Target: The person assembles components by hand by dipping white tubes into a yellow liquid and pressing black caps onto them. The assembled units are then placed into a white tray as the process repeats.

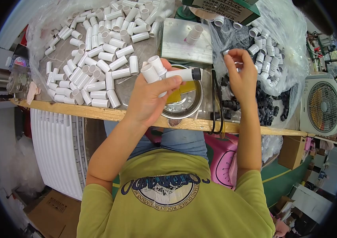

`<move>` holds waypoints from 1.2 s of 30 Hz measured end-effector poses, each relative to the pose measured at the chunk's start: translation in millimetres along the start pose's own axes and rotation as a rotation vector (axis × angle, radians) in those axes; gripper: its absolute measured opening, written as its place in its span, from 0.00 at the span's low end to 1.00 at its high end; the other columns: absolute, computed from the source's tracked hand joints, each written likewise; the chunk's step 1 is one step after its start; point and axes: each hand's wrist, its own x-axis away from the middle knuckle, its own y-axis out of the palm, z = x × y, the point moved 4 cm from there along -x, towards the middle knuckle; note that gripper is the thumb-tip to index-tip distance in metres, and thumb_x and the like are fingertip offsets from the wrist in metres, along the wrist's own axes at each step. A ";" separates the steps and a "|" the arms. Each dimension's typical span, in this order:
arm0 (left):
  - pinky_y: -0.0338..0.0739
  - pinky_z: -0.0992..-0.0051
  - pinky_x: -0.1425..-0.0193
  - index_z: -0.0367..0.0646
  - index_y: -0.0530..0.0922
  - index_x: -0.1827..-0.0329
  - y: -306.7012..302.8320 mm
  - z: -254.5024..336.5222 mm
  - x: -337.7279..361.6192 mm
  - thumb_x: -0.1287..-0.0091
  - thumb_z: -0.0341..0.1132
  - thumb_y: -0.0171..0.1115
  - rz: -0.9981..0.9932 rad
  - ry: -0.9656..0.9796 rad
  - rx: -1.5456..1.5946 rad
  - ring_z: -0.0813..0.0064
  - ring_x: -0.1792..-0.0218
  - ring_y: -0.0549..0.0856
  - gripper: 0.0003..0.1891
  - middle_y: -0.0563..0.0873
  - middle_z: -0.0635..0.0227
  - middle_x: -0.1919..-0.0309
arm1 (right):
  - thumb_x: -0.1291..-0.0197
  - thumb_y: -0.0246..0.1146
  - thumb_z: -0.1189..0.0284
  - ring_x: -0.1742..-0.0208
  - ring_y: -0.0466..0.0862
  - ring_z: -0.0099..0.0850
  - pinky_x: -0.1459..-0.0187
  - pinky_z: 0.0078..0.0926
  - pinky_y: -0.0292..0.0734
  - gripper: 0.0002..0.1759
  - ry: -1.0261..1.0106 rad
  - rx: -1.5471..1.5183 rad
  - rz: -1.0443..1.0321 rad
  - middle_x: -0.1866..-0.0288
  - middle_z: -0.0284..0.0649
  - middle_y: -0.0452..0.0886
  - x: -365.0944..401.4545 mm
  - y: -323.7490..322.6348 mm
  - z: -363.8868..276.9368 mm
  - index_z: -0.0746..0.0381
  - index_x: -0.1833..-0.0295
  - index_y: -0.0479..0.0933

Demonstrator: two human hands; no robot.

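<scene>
My left hand is closed around several white plastic tubes. One of them, a white tube with a black end, points right under my thumb. Below it, a round metal bowl holds something yellow and some clear liquid. My right hand is raised over the right side of the bench, with thumb and fingers curled together. A small pale and dark piece shows at its fingertips, too small to name. Near that hand lie many black plastic fittings and a pile of white fittings.
Loose white tubes cover the left of the bench, partly on plastic sheeting. A metal block with one upright white fitting stands under a green machine. Black cables hang over the wooden edge. A fan stands far right.
</scene>
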 end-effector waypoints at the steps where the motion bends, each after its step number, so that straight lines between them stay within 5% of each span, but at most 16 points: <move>1: 0.78 0.74 0.50 0.44 0.74 0.51 -0.1 2.8 0.0 0.40 0.22 0.67 0.001 0.025 -0.019 0.69 0.56 0.84 0.15 0.83 0.65 0.57 | 0.39 0.64 0.70 0.57 0.82 0.34 0.58 0.30 0.77 0.12 -0.062 0.226 0.003 0.55 0.44 0.81 -9.2 1.7 15.8 0.65 0.54 0.77; 3: 0.78 0.75 0.50 0.44 0.74 0.52 -0.2 3.7 0.3 0.40 0.22 0.67 0.001 0.025 -0.028 0.69 0.55 0.84 0.16 0.83 0.65 0.57 | 0.39 0.64 0.67 0.56 0.83 0.39 0.58 0.35 0.78 0.15 -0.184 0.677 0.007 0.54 0.46 0.79 -18.3 10.2 41.2 0.64 0.51 0.75; 6: 0.78 0.74 0.49 0.44 0.74 0.52 0.4 1.7 0.7 0.40 0.22 0.66 0.009 0.023 -0.036 0.69 0.55 0.84 0.16 0.83 0.65 0.57 | 0.39 0.63 0.65 0.54 0.82 0.46 0.57 0.39 0.78 0.18 -0.209 0.828 -0.140 0.54 0.48 0.78 -14.6 31.8 40.6 0.64 0.48 0.72; 12: 0.77 0.74 0.48 0.44 0.73 0.51 2.3 3.3 -2.7 0.41 0.22 0.66 0.006 0.057 -0.073 0.71 0.55 0.83 0.16 0.83 0.66 0.57 | 0.39 0.63 0.69 0.55 0.81 0.48 0.54 0.38 0.78 0.19 -0.240 0.588 -0.169 0.55 0.48 0.78 -16.0 22.3 55.8 0.65 0.44 0.72; 19: 0.77 0.75 0.53 0.41 0.73 0.54 13.8 12.7 -25.6 0.44 0.24 0.70 0.018 0.218 -0.361 0.77 0.57 0.82 0.17 0.83 0.66 0.59 | 0.50 0.71 0.78 0.56 0.82 0.42 0.55 0.33 0.77 0.22 -0.588 0.059 -0.132 0.55 0.45 0.81 8.4 -1.8 -50.1 0.62 0.46 0.79; 22: 0.76 0.75 0.49 0.43 0.72 0.50 36.1 26.0 -19.4 0.44 0.24 0.69 -0.073 0.439 -0.992 0.73 0.56 0.83 0.19 0.83 0.66 0.57 | 0.53 0.72 0.79 0.58 0.81 0.41 0.56 0.33 0.77 0.24 -0.619 -0.009 -0.149 0.57 0.44 0.80 13.5 7.0 -59.2 0.61 0.47 0.80; 25: 0.76 0.72 0.48 0.42 0.71 0.49 44.7 33.5 -24.9 0.45 0.26 0.69 -0.148 0.529 -1.219 0.70 0.53 0.84 0.21 0.84 0.62 0.56 | 0.54 0.72 0.80 0.61 0.80 0.41 0.57 0.33 0.77 0.23 -0.495 0.008 -0.178 0.60 0.44 0.79 9.1 12.7 -56.7 0.61 0.48 0.80; 28: 0.76 0.70 0.46 0.41 0.71 0.47 28.1 37.2 -62.3 0.45 0.27 0.68 0.009 0.649 -1.203 0.65 0.51 0.84 0.23 0.84 0.58 0.56 | 0.50 0.71 0.74 0.64 0.80 0.44 0.58 0.36 0.76 0.17 -0.377 0.118 -0.098 0.64 0.46 0.78 -14.5 26.0 -41.6 0.65 0.53 0.80; 34: 0.76 0.68 0.46 0.41 0.71 0.43 13.5 40.4 -119.5 0.46 0.29 0.68 0.080 0.607 -1.387 0.63 0.50 0.84 0.26 0.84 0.58 0.53 | 0.47 0.69 0.70 0.58 0.81 0.49 0.55 0.39 0.76 0.15 -0.349 0.064 -0.127 0.62 0.51 0.81 -45.4 58.7 -35.9 0.68 0.56 0.80; 36: 0.78 0.65 0.49 0.36 0.72 0.46 2.4 50.5 -110.0 0.46 0.31 0.69 0.043 0.567 -1.227 0.58 0.54 0.85 0.25 0.84 0.54 0.56 | 0.45 0.68 0.70 0.60 0.82 0.44 0.57 0.37 0.76 0.16 -0.318 0.092 -0.112 0.63 0.48 0.81 -40.4 49.8 -27.5 0.68 0.53 0.80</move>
